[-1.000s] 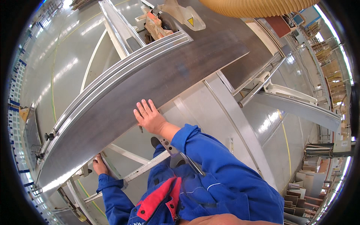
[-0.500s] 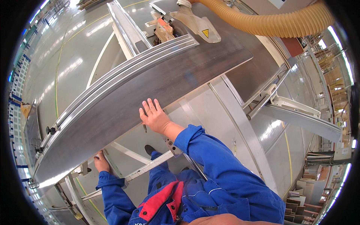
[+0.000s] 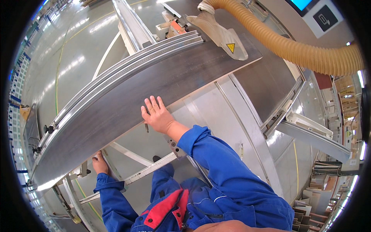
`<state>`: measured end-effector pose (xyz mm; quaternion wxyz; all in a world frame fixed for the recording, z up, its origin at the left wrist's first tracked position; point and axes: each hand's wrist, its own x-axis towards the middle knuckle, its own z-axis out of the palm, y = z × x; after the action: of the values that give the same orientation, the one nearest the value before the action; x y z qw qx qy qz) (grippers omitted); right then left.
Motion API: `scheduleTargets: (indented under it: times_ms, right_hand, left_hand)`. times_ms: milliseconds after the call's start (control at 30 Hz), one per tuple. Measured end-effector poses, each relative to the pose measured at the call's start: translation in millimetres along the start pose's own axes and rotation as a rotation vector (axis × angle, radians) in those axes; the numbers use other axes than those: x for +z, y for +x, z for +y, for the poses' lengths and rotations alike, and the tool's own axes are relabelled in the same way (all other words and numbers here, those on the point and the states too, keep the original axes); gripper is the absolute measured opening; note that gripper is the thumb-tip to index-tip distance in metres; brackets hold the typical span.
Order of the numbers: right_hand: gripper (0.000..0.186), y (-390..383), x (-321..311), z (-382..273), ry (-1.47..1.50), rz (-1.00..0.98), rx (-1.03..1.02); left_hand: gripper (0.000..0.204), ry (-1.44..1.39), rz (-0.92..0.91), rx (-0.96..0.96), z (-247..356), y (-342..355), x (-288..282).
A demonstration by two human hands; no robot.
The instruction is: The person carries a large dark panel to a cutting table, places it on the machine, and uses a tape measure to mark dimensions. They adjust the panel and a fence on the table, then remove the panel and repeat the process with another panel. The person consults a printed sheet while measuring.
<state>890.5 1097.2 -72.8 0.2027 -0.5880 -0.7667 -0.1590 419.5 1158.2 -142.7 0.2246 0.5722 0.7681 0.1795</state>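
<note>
A long dark board [image 3: 116,104] with a pale edge lies slantwise across a panel saw's table, along a silver fence [image 3: 96,83]. My right hand [image 3: 157,117] rests palm down on its near edge, fingers spread. Further left, my left hand [image 3: 101,164] grips the same near edge; some of its fingers are hidden under the board. A translucent saw guard [image 3: 220,34] with a yellow warning triangle hangs over the board's far right end. The blade is not visible.
A ribbed tan hose [image 3: 286,44] runs from the guard to the right. Below the board stand a white metal frame [image 3: 150,170] and the grey saw table [image 3: 228,116]. A rail arm [image 3: 313,137] juts out on the right. Offcuts [image 3: 309,201] stand at the lower right.
The guard and hose appear lower and further right, with the guard overlapping more of the board's end. A screen has come into view at upper right. Both hands keep their places on the board.
</note>
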Motion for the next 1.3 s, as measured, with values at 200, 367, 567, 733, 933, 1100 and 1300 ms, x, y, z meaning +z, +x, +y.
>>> scheduleTargets:
  times_ms: [200, 367, 567, 733, 933, 1100, 1300]
  right_hand:
    - [0.067, 0, 0, 0, -0.043, 0.003, -0.002]
    - [0.070, 0, -2, 0, -0.068, -0.021, -0.013]
    - [0.069, 1, -6, -2, -0.111, -0.051, -0.005]
    - [0.068, 3, -8, -5, -0.160, -0.116, 0.014]
    - [0.066, 3, -7, -9, -0.207, -0.121, 0.035]
    - [0.067, 4, -9, -14, -0.215, -0.190, 0.077]
    - [0.068, 2, -8, -22, -0.184, -0.071, 0.126]
  left_hand:
    - [0.098, 0.035, 0.037, -0.012, 3, -4, 5]
    - [0.097, 0.044, 0.045, 0.009, 15, -12, 2]
    - [0.100, 0.020, 0.007, 0.007, 38, -25, -11]
    - [0.095, -0.007, 0.013, 0.005, 53, -36, -19]
    - [0.091, -0.089, 0.024, 0.024, 63, -41, -24]
    - [0.089, -0.115, 0.039, 0.070, 58, -44, -24]
    - [0.086, -0.035, 0.017, 0.062, 45, -28, -18]
